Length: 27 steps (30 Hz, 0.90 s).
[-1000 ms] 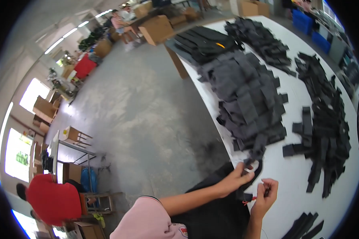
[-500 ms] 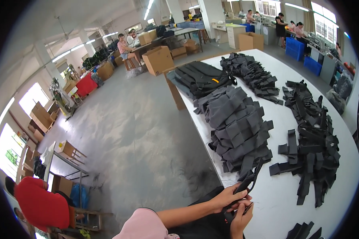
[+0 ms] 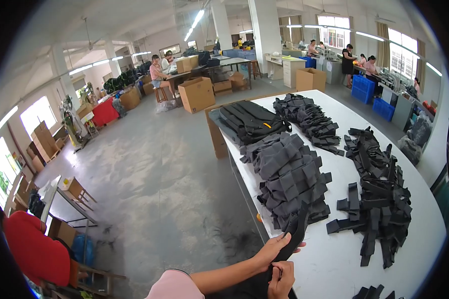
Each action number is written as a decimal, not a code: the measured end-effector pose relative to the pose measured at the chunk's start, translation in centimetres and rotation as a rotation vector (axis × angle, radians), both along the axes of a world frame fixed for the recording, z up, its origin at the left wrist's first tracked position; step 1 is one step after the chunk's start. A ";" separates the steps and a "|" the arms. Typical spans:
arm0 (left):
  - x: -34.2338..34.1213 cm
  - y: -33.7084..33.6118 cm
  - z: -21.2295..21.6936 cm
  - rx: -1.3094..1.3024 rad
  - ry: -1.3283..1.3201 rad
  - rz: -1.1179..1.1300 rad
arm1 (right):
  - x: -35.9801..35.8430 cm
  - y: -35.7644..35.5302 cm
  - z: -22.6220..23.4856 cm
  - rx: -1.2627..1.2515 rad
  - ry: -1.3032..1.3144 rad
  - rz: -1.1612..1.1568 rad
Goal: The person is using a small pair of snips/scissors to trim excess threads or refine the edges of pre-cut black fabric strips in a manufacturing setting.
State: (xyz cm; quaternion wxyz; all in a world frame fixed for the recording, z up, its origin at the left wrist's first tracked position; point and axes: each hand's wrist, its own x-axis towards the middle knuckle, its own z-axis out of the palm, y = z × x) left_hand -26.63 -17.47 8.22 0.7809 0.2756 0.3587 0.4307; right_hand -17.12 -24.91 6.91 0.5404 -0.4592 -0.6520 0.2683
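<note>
We see both hands at the near edge of the white surface point(image 3: 334, 174), working one black fabric piece point(image 3: 295, 229). Left hand point(image 3: 273, 248) has its grip clenched on the piece's lower half, fingers wrapped over the edge, thumb on our side. Right hand point(image 3: 281, 280) sits just below the left, grip pinched on the bottom end of the same piece. The piece stands roughly upright and slightly curved, its top end overlapping the near edge of the grey pile point(image 3: 292, 179).

Taking the grey pile as the reference:
- The grey pile is a heap of dark grey padded fabric pieces, stacked loose, just beyond the hands.
- To its right, apart from it: a long heap of black straps point(image 3: 379, 199), with a few stray ends reaching toward the pile's near corner.
- Beyond it, touching or nearly touching: a stack of black backpacks point(image 3: 252, 119) with a small orange tab.
- Beyond and to the right: another heap of dark fabric parts point(image 3: 309, 117).
- Near and to the right, at the frame's bottom edge: a few more black strips point(image 3: 369, 291), partly cut off.
- To the left: bare concrete floor point(image 3: 149, 174), then cardboard boxes point(image 3: 197, 93) and seated people at far benches.

Pink sleeve point(image 3: 172, 286) on our left forearm. Someone in red point(image 3: 32, 249) is far to the left of the pile, low in the frame.
</note>
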 end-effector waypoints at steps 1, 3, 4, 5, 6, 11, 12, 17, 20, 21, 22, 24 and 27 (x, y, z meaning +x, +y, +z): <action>-0.2 -0.1 -0.1 0.019 0.051 0.027 | 0.0 0.1 0.2 -0.014 -0.013 0.017; -0.5 -0.2 -0.4 0.005 0.046 0.056 | 0.3 0.2 -0.3 -0.030 -0.029 0.028; -1.1 -0.2 -0.6 -0.002 0.050 0.098 | 0.2 0.7 -1.3 -0.025 -0.014 0.041; -1.5 0.0 -2.1 0.025 0.051 0.095 | 0.1 0.8 -1.9 -0.020 0.001 0.055; -1.6 0.0 -1.8 0.026 0.049 0.094 | 0.0 0.9 -1.7 -0.018 0.000 0.053; -1.7 -0.3 -1.0 0.079 -0.047 0.203 | -0.8 1.3 -0.8 -0.041 -0.023 0.042; -1.9 -0.2 -1.1 0.074 -0.050 0.201 | -0.9 1.3 -0.9 -0.046 -0.026 0.040; -2.7 -0.2 -0.9 0.016 -0.118 0.193 | -1.6 0.7 -1.2 0.067 -0.150 0.021; -3.1 0.1 -1.8 -0.006 -0.159 0.180 | -1.5 0.6 -1.2 0.058 -0.165 0.017; -3.0 0.2 -1.7 -0.011 -0.193 0.163 | -1.4 0.7 -1.4 0.059 -0.167 0.011; -2.7 0.3 -1.5 -0.028 -0.198 0.156 | -1.3 0.8 -1.6 0.042 -0.173 0.004; -2.0 1.1 -0.8 -0.043 -0.094 0.262 | -0.9 1.4 -1.6 0.088 -0.181 -0.024; -3.1 1.8 -1.8 -0.051 -0.118 0.312 | -1.0 1.6 -0.6 -0.010 -0.015 0.056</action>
